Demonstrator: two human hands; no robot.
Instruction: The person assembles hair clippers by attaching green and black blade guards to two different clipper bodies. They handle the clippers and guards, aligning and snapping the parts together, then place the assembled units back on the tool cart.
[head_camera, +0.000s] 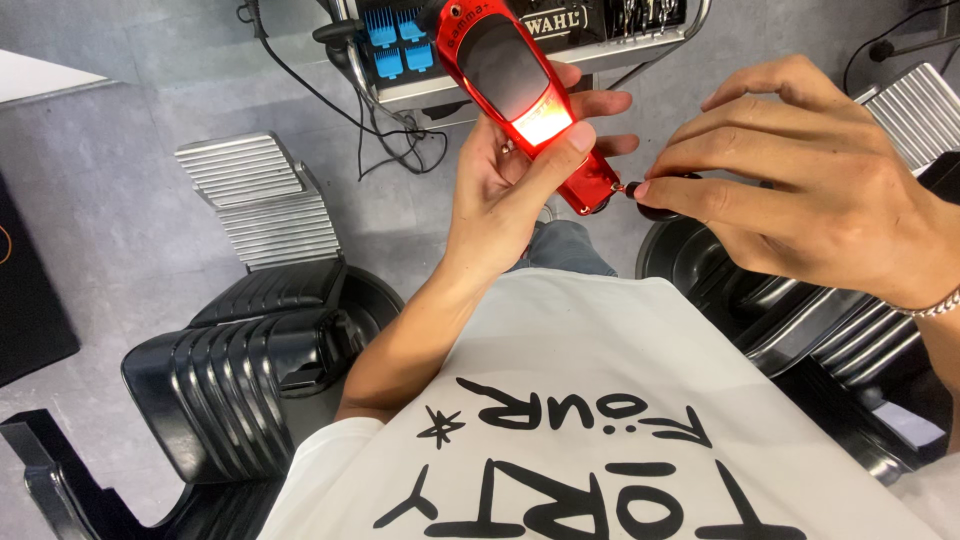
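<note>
While the left hand (500, 190) grips the red hair clipper (520, 95) around its lower body, thumb laid along the glossy side, the right hand (800, 190) brings a small black plug (655, 195) to the clipper's bottom end. The right thumb and forefinger are pinched on that plug; the other fingers (760, 85) fan loosely above. The step in hand looks like joining plug to socket, and the next move would call for a straight, well-aligned push while the left hand holds firm. Beyond the clipper's head, a grey tray shelf (560, 65) carries blue comb guards (395, 40) standing upright and a black label with white letters beside them. Black cables (390, 135) dangle below the shelf. Left of the clipper, lower down, sits a black ribbed chair arm (230, 375).
</note>
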